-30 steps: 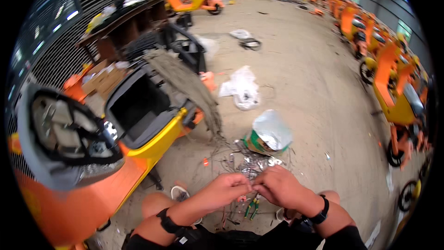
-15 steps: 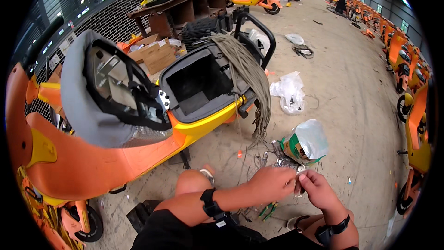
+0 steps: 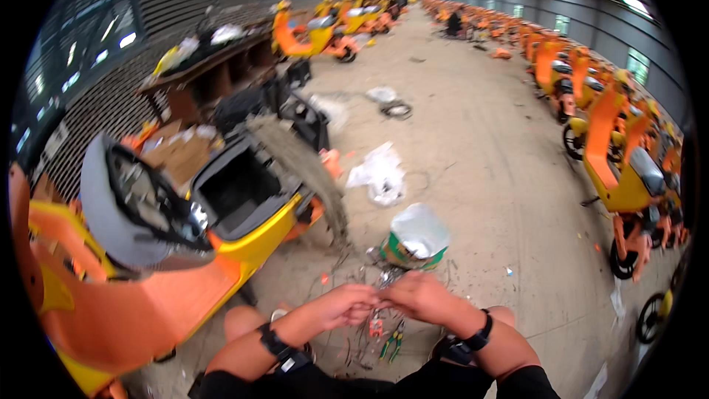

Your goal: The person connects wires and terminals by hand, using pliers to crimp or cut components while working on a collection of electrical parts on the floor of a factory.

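Note:
My left hand (image 3: 346, 305) and my right hand (image 3: 418, 296) meet in front of me, fingers pinched together over the floor. Whatever lies between the fingertips is too small and blurred to make out. Just beyond them stands an opened green bag (image 3: 417, 238) with a silvery lining. Below the hands, pliers with green and yellow handles (image 3: 393, 343) and a red-handled tool (image 3: 376, 325) lie on the floor among dark scraps (image 3: 360, 353).
To the left stands an orange and yellow scooter (image 3: 140, 288), its grey seat (image 3: 118, 214) tipped up over an open storage box (image 3: 240, 188). Grey cords (image 3: 314, 170) hang over its end. White plastic (image 3: 379, 176) lies past the bag. Parked scooters (image 3: 619, 155) line the right side.
My view has swung to the right, so the scooter and bag sit farther left in it. Both hands have moved nearer my body's middle, fingertips still together.

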The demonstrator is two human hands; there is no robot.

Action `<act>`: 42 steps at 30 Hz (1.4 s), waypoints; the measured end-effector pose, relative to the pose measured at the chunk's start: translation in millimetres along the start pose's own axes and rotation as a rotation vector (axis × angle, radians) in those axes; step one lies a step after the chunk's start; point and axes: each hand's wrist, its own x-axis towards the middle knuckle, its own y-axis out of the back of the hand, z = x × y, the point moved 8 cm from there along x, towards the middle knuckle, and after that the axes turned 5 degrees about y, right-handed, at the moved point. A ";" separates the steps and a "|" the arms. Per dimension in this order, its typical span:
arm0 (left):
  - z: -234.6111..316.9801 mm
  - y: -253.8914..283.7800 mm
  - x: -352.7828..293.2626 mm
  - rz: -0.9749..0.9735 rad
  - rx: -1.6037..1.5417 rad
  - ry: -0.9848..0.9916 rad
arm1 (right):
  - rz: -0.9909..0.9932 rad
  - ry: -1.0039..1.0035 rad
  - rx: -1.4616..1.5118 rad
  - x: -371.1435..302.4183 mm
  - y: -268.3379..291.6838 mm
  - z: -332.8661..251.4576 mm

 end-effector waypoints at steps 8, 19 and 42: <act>-20.1 -21.7 -66.5 0.179 0.040 -0.103 | 0.059 0.117 0.066 7.1 4.9 -43.4; -31.9 -43.5 -98.0 0.382 0.016 -0.237 | 0.018 0.100 0.333 15.8 2.2 -35.3; 43.3 -11.7 -12.5 0.218 0.197 -0.079 | 0.188 -0.023 0.172 4.0 20.8 25.1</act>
